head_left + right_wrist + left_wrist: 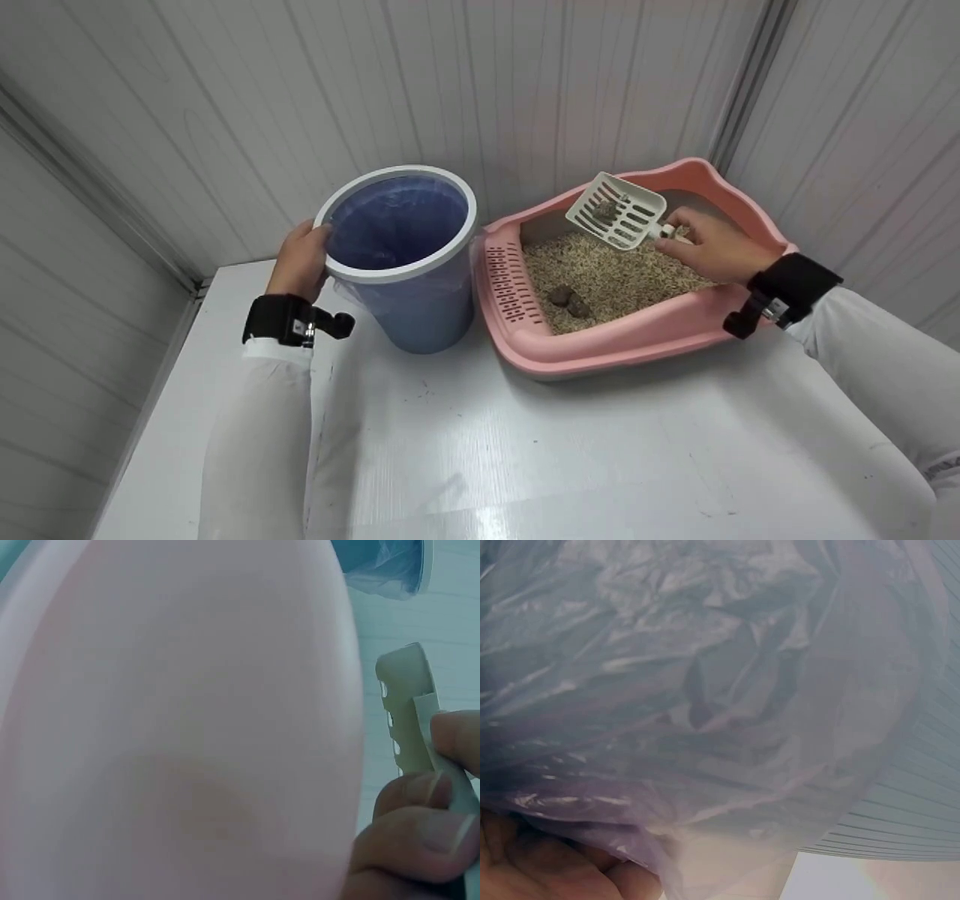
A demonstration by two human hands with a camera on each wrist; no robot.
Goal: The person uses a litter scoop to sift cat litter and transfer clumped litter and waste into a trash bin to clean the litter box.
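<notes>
White table point(525, 450) in a corner of panelled walls carries everything. Largest to smallest:

Pink litter tray point(600, 349), right of centre, filled with pale pellet litter point(615, 274). Slotted sieve panel on its left inner wall. Two dark clumps point(568, 300) lie on the litter near the front left, well apart from the scoop.

Blue bin point(409, 255), just left of the tray, nearly touching it. White rim ring, blue plastic liner point(705, 690) tucked inside and bulging out below the ring.

Left hand point(300, 259): grips the bin's rim on its left side, thumb over the white ring, fingers curled down the outer wall against the liner. Left wrist view is filled by crumpled liner, with finger skin point(547, 862) pressed to it at bottom left.

Right hand point(712, 244): over the back right part of the tray, fingers point(420, 832) pinched closed around the handle of a white slotted litter scoop point(616, 210). Scoop is held clear above the litter, blade pointing left toward the bin, tilted up. A dark clump point(606, 210) plus some pellets sit in the blade. Right wrist view: mostly blurred pink tray wall, scoop edge point(405, 705) and fingertips at right.

Black wrist mounts on both arms, white sleeves.
</notes>
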